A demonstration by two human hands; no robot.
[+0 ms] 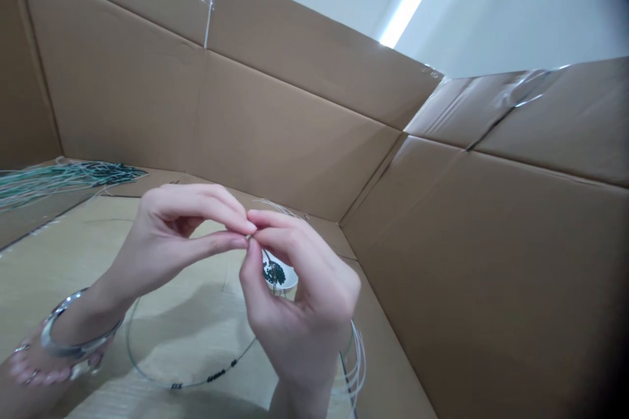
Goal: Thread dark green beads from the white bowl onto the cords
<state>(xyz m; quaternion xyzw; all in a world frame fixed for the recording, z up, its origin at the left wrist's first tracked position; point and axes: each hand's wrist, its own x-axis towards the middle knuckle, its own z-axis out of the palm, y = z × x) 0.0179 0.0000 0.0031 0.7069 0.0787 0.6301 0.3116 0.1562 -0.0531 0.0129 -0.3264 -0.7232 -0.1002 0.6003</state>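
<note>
A thin cord (152, 380) hangs in a loop below my hands, with several small dark beads (216, 376) strung in groups along it. My left hand (196, 222) pinches at the loop's upper end between thumb and fingertips. My right hand (299, 275) meets it there, its thumb and index finger also pressed together. Only a tiny bit shows between the fingertips; whether it is a bead or the cord's tip I cannot make out. Just behind my right hand, partly covered by it, a white bowl (291, 279) holds dark green beads (274, 272).
A bundle of green and white cords (73, 177) lies at the far left. More pale cords (358, 360) curl at the right, beside my right wrist. Tall cardboard walls (295, 124) surround the pale work surface (196, 314).
</note>
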